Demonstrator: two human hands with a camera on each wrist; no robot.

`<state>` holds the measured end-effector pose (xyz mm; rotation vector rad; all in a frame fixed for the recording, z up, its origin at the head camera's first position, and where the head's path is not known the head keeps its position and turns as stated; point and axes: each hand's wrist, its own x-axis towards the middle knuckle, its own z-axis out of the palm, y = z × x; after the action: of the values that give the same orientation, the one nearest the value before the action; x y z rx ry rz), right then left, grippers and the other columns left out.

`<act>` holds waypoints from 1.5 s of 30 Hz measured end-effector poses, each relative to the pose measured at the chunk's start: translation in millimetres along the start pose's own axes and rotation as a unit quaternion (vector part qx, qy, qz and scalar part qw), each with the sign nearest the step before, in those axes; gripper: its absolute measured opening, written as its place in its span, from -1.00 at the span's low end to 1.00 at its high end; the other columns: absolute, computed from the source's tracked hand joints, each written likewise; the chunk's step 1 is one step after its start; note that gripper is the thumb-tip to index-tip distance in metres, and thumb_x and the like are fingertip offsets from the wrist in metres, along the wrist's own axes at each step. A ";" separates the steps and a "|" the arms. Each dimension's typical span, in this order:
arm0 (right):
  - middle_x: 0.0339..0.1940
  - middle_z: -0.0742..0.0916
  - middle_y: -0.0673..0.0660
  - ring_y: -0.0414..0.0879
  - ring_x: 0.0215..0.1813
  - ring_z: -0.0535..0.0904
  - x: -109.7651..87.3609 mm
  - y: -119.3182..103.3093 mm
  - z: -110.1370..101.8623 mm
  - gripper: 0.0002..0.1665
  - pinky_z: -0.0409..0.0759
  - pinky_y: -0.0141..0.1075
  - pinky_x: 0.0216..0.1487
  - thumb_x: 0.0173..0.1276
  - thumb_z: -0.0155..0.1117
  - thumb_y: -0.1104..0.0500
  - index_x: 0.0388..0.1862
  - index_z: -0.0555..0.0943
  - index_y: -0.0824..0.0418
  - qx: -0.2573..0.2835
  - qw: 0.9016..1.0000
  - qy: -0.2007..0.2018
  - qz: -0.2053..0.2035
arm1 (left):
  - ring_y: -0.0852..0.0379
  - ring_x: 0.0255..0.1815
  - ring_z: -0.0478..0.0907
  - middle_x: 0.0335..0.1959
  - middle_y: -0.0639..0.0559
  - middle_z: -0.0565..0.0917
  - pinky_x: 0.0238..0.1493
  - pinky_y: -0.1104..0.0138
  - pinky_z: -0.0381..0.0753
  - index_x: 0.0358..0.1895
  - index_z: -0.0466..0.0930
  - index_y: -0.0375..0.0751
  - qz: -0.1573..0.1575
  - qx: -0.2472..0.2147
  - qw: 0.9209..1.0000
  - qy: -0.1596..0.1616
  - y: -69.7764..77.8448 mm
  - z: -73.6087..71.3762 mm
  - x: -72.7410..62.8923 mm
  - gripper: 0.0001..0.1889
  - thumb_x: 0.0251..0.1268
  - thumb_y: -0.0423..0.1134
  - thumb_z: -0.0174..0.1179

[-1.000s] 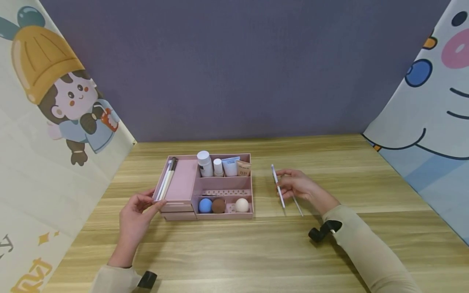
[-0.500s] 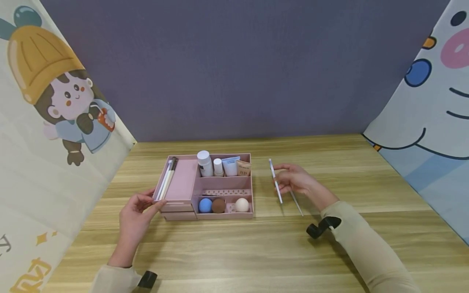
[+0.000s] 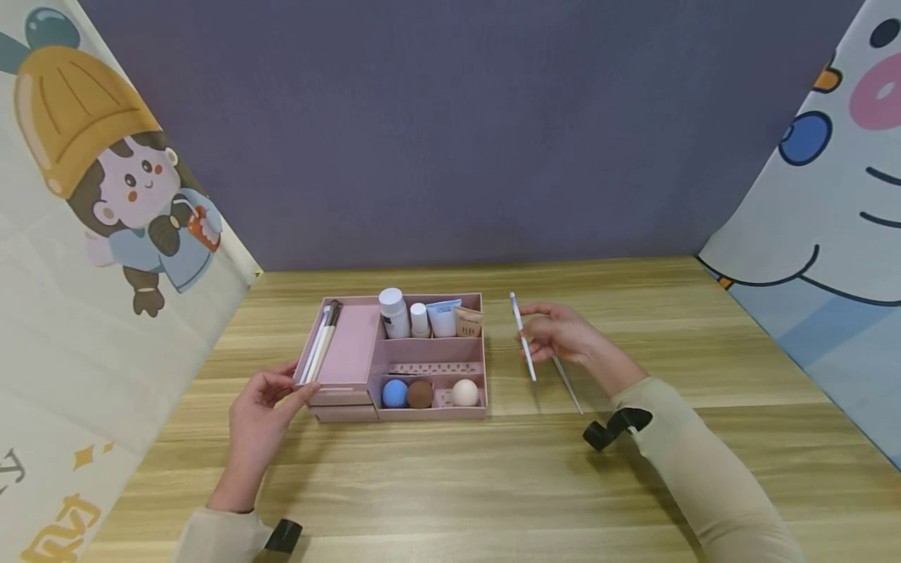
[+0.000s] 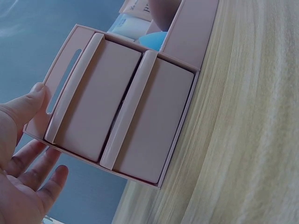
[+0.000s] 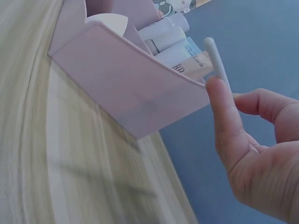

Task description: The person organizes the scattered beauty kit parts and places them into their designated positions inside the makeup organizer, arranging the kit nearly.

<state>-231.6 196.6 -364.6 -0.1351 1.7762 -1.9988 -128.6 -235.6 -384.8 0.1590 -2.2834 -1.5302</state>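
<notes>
In the head view my left hand (image 3: 263, 426) holds the front left corner of a pink cosmetic organizer (image 3: 355, 336). The left wrist view shows the thumb on the rim and fingers along the side, near two drawer fronts (image 4: 100, 100). To the organizer's right, my right hand (image 3: 563, 336) pinches a slim white makeup brush (image 3: 528, 356) above the table; its bristles are not clear. The right wrist view shows one rounded end of that brush (image 5: 215, 58) past the fingertips. A second thin white stick (image 3: 568, 389) lies on the table, partly hidden by the right hand.
Several makeup brushes (image 3: 322, 344) lie in the organizer's left top slot. Its back compartment holds a white bottle (image 3: 394, 317), a smaller bottle (image 3: 420, 322) and two tubes. Blue (image 3: 395, 393), brown (image 3: 420, 394) and cream (image 3: 464, 393) sponges sit in front. A grey panel (image 3: 450, 141) rises behind.
My right hand has moved slightly left and away from me, carrying the white makeup brush nearer the organizer. More of the stick on the table shows now. The left hand has not moved.
</notes>
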 end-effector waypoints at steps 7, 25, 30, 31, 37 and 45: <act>-0.31 0.68 0.19 -0.12 -0.53 0.66 1.6 -7.3 7.1 -0.32 0.71 -0.36 -0.47 0.40 -0.03 0.48 0.44 0.04 0.51 -0.006 1.000 0.007 -0.004 | 0.51 -0.17 0.56 0.09 -0.09 0.66 -0.09 0.62 0.56 -0.26 0.47 -0.44 -0.003 0.004 1.000 -0.002 0.1 0.0 -0.1 -0.73 0.14 -0.46 0.43; -0.32 0.70 0.19 -0.13 -0.53 0.67 5.2 -25.6 19.1 -0.35 0.72 -0.36 -0.45 0.43 -0.04 0.48 0.45 0.06 0.50 -0.009 1.000 0.005 -0.023 | 0.52 -0.17 0.55 0.13 -0.20 0.64 -0.07 0.61 0.56 -0.24 0.48 -0.44 -0.001 0.011 1.000 -0.002 0.7 0.0 -0.8 -0.73 0.15 -0.45 0.43; -0.30 0.68 0.20 -0.11 -0.52 0.67 6.6 -29.4 23.8 -0.37 0.72 -0.35 -0.43 0.42 -0.02 0.48 0.43 0.11 0.47 -0.012 1.000 0.006 -0.025 | 0.52 -0.17 0.55 0.13 -0.21 0.64 -0.07 0.62 0.56 -0.24 0.48 -0.44 0.004 0.010 1.000 -0.003 0.3 -0.4 -1.4 -0.72 0.15 -0.45 0.43; -0.30 0.68 0.20 -0.12 -0.52 0.67 7.2 -29.8 24.5 -0.37 0.72 -0.34 -0.43 0.41 -0.02 0.48 0.43 0.11 0.48 -0.013 1.000 0.005 -0.028 | 0.52 -0.17 0.55 0.13 -0.21 0.64 -0.08 0.63 0.55 -0.24 0.48 -0.44 0.006 0.010 1.000 -0.003 0.2 -0.3 -1.4 -0.72 0.15 -0.45 0.43; -0.34 0.70 0.16 -0.11 -0.52 0.68 9.1 -33.0 29.8 -0.35 0.73 -0.33 -0.42 0.41 -0.03 0.48 0.43 0.07 0.51 -0.002 0.999 -0.008 -0.040 | 0.52 -0.17 0.55 0.12 -0.17 0.65 -0.08 0.63 0.55 -0.25 0.48 -0.44 0.004 0.008 1.000 -0.003 -0.1 -0.3 -1.5 -0.72 0.14 -0.44 0.44; -0.36 0.71 0.18 -0.11 -0.54 0.68 12.2 -36.5 40.6 -0.34 0.73 -0.31 -0.45 0.39 -0.03 0.49 0.44 0.06 0.53 0.019 0.999 -0.016 -0.046 | 0.50 -0.16 0.56 0.12 -0.16 0.65 -0.07 0.61 0.56 -0.24 0.48 -0.44 -0.002 0.005 1.000 -0.003 0.0 -0.5 -1.5 -0.72 0.15 -0.43 0.44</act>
<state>-237.3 156.7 -325.7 -0.2394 1.7391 -2.0818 -127.1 -235.5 -385.0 0.1624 -2.2978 -1.5244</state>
